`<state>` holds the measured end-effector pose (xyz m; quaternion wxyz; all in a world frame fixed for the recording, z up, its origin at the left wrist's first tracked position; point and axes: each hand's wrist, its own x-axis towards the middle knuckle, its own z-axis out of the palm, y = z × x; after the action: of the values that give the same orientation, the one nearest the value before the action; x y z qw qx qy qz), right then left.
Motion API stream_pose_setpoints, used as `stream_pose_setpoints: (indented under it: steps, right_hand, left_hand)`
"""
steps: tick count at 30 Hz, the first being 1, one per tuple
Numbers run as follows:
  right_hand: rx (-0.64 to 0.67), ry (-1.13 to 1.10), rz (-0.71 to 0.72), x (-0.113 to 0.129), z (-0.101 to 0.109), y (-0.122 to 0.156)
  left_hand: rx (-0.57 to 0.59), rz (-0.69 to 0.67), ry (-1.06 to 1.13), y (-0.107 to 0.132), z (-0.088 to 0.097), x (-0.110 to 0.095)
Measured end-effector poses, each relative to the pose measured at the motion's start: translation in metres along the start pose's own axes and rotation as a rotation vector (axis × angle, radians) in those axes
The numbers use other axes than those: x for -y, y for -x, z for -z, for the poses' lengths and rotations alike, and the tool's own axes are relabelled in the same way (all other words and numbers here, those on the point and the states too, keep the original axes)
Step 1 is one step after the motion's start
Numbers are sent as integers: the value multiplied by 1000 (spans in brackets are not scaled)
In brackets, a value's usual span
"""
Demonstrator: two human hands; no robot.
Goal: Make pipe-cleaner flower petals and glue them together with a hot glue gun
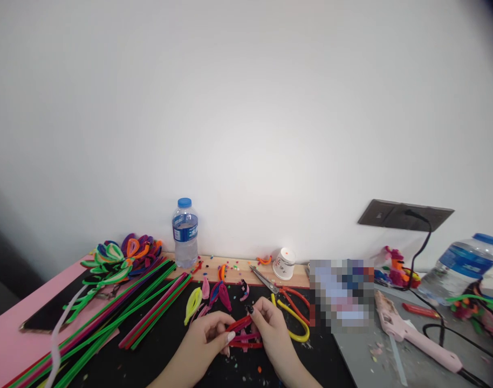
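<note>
My left hand [208, 337] and my right hand [273, 330] meet low in the middle of the view over a black mat [157, 355]. Both pinch a bent red and pink pipe cleaner piece [243, 333] between their fingertips. My left thumb and forefinger grip its left end; my right fingers close on its upper right part. Small bent loops in yellow, pink and purple [208, 297] lie just beyond my hands.
Long green, red and pink pipe cleaners [121, 318] lie at the left, with finished loop flowers [125, 256] behind. Scissors [271, 283], yellow-handled pliers [293, 318], a white cup [284, 264], two water bottles [185, 233] [460, 269] and a pink glue gun [408, 331] stand around.
</note>
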<state>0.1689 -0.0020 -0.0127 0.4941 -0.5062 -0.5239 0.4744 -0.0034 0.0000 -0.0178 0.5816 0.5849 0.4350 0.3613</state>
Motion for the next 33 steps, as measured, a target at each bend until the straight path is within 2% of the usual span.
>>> stream_pose_setpoints:
  steps: [7, 19, 23, 27, 33]
  right_hand:
    - [-21, -24, -65, -2, 1, -1]
    - [-66, -76, -20, -1, 0, -2]
    - [-1, -110, -47, 0, 1, -3]
    - [64, -147, -55, -2, 0, -3]
    - [185, -32, -14, -3, -4, 1]
  left_hand:
    - [4, -9, -5, 3, 0, -8]
    - [-44, -45, -90, 6, -1, -11]
    - [-70, -47, -85, 5, 1, -14]
    - [-173, -39, 4, 1, 6, -15]
    - [-279, 11, 96, -1, 10, -16]
